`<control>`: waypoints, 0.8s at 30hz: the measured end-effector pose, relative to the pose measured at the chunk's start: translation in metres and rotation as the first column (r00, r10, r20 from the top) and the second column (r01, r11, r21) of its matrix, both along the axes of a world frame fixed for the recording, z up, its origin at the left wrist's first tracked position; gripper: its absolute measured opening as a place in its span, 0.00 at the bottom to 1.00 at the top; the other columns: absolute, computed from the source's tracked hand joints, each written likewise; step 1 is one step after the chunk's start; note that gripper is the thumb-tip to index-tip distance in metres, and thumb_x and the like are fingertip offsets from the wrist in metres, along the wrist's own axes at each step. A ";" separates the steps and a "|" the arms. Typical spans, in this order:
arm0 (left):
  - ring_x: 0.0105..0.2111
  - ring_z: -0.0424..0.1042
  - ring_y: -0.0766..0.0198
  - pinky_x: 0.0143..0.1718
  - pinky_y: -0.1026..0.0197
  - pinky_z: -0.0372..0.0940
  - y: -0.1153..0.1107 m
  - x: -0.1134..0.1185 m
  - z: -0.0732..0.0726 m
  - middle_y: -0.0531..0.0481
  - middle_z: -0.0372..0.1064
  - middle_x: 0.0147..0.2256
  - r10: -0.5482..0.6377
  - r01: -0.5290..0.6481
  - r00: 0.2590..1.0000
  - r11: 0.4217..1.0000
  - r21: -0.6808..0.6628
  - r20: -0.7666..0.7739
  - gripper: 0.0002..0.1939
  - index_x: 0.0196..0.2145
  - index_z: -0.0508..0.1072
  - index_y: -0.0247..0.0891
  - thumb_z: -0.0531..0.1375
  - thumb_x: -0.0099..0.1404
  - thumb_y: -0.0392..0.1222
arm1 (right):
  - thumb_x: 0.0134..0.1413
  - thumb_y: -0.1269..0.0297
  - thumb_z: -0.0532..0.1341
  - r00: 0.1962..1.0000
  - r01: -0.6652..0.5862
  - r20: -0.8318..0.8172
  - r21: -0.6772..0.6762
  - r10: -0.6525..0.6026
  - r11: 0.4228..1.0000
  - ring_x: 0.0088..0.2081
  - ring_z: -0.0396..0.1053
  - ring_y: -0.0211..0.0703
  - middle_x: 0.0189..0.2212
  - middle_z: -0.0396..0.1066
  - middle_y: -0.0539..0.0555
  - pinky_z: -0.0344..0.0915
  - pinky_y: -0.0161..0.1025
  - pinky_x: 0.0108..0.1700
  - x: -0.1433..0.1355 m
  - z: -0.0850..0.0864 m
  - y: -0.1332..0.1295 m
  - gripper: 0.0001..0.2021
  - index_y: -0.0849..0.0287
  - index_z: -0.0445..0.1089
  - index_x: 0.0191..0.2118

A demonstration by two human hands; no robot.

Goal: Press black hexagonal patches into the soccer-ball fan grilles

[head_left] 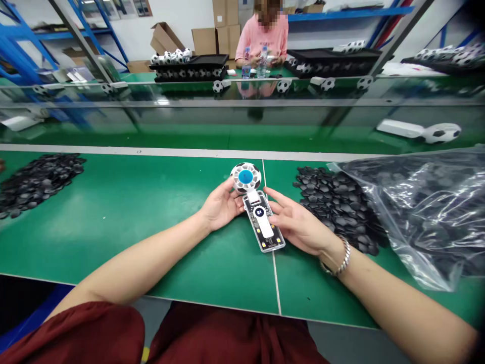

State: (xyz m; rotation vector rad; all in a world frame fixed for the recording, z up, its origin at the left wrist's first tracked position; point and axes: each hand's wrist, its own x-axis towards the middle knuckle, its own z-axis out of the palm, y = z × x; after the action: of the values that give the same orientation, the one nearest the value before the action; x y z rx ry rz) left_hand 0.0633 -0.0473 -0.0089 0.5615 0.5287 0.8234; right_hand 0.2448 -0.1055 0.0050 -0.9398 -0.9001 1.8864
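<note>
A device with a round football-patterned head and a clear rectangular body is held above the green table, in the middle of the head view. The head has a blue disc at its centre; a white strip and a dark circuit board show in the body. My left hand grips the device near the head, fingers curled behind it. On the body's right side, my right hand holds the edge with thumb and fingers. To its right lies a pile of black pieces.
A clear plastic bag of black pieces lies at the right. Another black pile is at the far left. Beyond the table edge, a belt carries football devices. Across it sits a person in pink beside black trays.
</note>
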 end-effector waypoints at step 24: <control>0.42 0.68 0.57 0.42 0.54 0.63 -0.017 0.008 -0.002 0.44 0.67 0.39 -0.098 0.207 0.937 0.930 0.305 -0.336 0.25 0.47 0.62 0.34 0.64 0.52 0.35 | 0.45 0.73 0.63 0.992 0.125 -0.053 0.157 -0.118 0.980 0.56 0.60 0.45 0.58 0.58 0.51 0.60 0.47 0.57 -0.004 -0.005 0.006 0.31 0.48 0.57 0.56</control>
State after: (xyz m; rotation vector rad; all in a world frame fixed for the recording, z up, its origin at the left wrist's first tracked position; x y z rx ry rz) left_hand 0.0709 -0.0646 -0.0110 1.0516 0.6309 0.6784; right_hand 0.2412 -0.0994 -0.0001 -0.8345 -0.9323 1.6976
